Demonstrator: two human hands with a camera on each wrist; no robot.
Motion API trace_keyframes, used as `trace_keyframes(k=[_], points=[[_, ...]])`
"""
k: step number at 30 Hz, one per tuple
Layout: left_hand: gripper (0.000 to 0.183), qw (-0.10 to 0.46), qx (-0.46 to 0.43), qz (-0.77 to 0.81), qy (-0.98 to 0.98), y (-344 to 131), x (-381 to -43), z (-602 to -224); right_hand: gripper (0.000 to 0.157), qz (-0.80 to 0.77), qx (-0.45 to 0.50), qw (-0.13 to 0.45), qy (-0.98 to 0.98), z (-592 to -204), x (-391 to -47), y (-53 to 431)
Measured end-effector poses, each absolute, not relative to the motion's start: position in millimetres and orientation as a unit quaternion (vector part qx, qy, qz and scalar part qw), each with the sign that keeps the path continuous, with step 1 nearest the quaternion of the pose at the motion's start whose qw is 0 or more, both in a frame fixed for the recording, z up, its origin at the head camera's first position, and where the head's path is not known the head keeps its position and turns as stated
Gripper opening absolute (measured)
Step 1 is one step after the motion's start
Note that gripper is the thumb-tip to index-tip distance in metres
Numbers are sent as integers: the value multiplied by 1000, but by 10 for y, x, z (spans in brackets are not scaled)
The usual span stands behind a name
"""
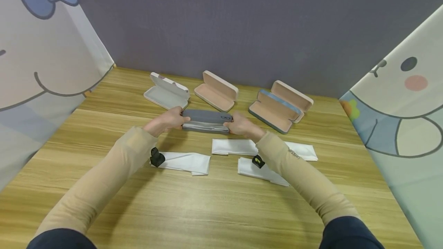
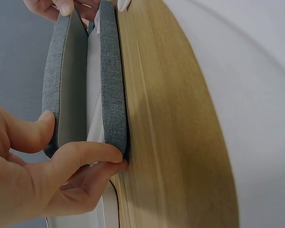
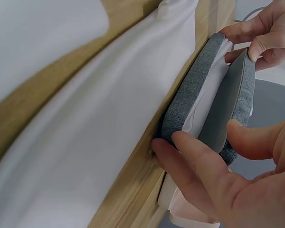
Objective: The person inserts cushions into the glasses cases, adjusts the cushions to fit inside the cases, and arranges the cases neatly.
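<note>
A grey fabric glasses case (image 1: 207,116) stands partly open on the wooden table, a folded white cloth (image 1: 204,126) lying inside it. My left hand (image 1: 172,118) grips its left end; in the left wrist view the thumb (image 2: 43,126) presses the lid while the fingers touch the base. At the other end my right hand (image 1: 241,124) holds the case likewise, its thumb (image 3: 247,137) against the lid and its fingers around the base's corner. The lid is tilted over the cloth, leaving a gap along the front.
Behind the hands stand open glasses cases: a white one (image 1: 164,97), a pink-lined one (image 1: 214,97) and a dark pink-lined one (image 1: 270,115) beside another pink lid (image 1: 292,94). Nearer lie folded white cloths (image 1: 187,162), (image 1: 228,147), (image 1: 263,171), partly under the forearms. A grey partition (image 1: 225,26) closes the back.
</note>
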State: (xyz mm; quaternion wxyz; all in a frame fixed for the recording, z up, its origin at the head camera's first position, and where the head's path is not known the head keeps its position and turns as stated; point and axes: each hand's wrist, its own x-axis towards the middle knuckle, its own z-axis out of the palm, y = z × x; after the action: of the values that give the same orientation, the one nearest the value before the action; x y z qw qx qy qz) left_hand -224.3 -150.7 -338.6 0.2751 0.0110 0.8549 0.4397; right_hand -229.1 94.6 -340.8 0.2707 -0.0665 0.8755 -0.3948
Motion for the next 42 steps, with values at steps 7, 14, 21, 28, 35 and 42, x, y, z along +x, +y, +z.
trace_keyframes(k=[7,14,21,28,35,42], points=[[42,276,12,440,855,-1520,-2232,-3389,32,-401,-69,266,874,-3420,-2273,942],[42,267,16,415,870,-1519,-2227,-3391,41,-379,-59,250,889,-3420,-2263,929],[39,257,18,393,883,-1506,-2222,-3378,27,-388,-55,248,886,-3411,-2250,935],[40,245,16,385,889,-1502,-2213,-3395,28,-380,-53,238,892,-3436,-2243,935],[41,226,16,383,896,-1497,-2190,-3415,37,-356,-39,225,906,-3449,-2236,919],[40,211,18,385,898,-1502,-2171,-3432,27,-335,-24,212,918,-3429,-2202,884]])
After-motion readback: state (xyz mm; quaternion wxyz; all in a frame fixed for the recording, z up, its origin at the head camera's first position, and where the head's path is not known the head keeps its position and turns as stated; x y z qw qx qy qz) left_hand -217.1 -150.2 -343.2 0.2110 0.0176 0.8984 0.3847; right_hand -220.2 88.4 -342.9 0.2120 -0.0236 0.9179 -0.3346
